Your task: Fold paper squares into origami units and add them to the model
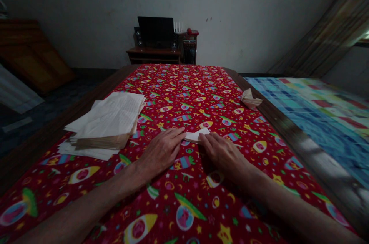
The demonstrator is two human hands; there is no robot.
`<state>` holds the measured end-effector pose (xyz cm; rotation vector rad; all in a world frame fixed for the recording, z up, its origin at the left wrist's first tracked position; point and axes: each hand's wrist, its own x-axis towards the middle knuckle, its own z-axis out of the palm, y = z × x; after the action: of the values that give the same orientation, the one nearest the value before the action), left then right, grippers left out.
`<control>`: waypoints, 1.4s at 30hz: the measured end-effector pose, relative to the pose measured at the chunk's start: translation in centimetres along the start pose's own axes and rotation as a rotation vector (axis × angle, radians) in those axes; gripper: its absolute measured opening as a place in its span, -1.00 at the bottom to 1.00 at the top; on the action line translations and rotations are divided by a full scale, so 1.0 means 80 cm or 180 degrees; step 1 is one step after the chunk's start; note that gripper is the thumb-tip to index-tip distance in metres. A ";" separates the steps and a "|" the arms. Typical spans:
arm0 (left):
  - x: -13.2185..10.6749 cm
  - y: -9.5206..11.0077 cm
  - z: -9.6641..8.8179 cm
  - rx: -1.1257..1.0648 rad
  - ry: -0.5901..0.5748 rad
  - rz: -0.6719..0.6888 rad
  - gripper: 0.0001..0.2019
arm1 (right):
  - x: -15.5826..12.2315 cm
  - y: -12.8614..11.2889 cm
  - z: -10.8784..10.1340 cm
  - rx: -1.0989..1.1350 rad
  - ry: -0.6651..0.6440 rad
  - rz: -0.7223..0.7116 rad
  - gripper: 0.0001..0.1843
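Note:
A small white piece of folded paper (pixel 195 135) lies on the red patterned cloth (pixel 178 182) in front of me. At its left end, the fingertips of my left hand (pixel 165 145) are together and press on the paper. My right hand (pixel 223 151) grips the other end between thumb and fingers, with the thumb partly hidden. To the left of my left hand is a thick, uneven stack of printed paper sheets (pixel 111 115). Near the cloth's right edge sits a folded paper shape (pixel 250 99) with pointed corners.
Dark wood borders the cloth on both sides. Beyond the far end, a desk (pixel 152 51) holds a dark monitor (pixel 155 29), speakers and a white router. To the right is a bed with a checked cover (pixel 311 109); a wooden cabinet (pixel 31 52) stands at the left.

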<state>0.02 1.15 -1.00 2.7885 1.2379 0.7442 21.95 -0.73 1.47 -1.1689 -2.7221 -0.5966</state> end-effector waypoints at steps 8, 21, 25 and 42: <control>0.000 0.000 -0.001 -0.0015 -0.0044 -0.0018 -0.64 | -0.004 0.002 -0.003 0.0209 -0.0106 -0.0040 -0.82; 0.021 -0.011 0.003 -0.0060 -0.0108 0.0236 -0.71 | -0.007 0.014 0.007 0.0778 -0.0252 0.0188 -0.93; 0.032 -0.013 0.002 0.0020 -0.0130 0.0282 -0.73 | -0.005 0.014 0.005 0.0819 -0.0308 0.0209 -0.92; 0.038 0.004 -0.008 0.0992 -0.0377 0.0789 -0.79 | -0.002 0.011 0.005 0.0727 -0.0245 0.0406 -0.92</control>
<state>1.71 2.96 0.86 3.2261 1.0842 0.4112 22.70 -0.15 1.36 -1.3166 -2.6632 -0.2218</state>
